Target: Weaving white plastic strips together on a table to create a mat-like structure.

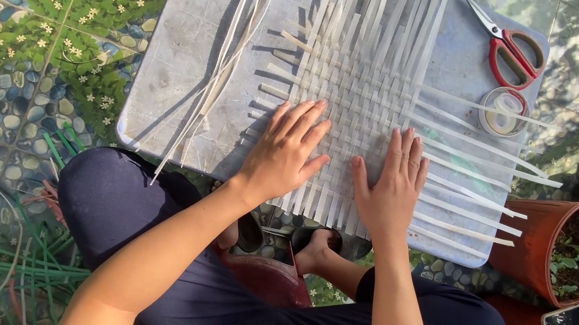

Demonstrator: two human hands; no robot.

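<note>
A woven mat of pale flat strips [359, 97] lies on a grey square table [185, 42]. My left hand [287, 151] rests flat on the mat's near left part, fingers spread. Just to its right, my right hand [393, 185] also lies palm down on the weave near the front edge. Neither hand holds anything. Loose strip ends stick out from the mat on all sides.
A bundle of spare strips [224, 63] lies on the table's left side. Red-handled scissors [509, 46] and a roll of clear tape [504, 111] sit at the far right corner. Orange plant pots [558, 238] stand to the right, one holding a phone [565, 323]. Pebble-patterned floor surrounds.
</note>
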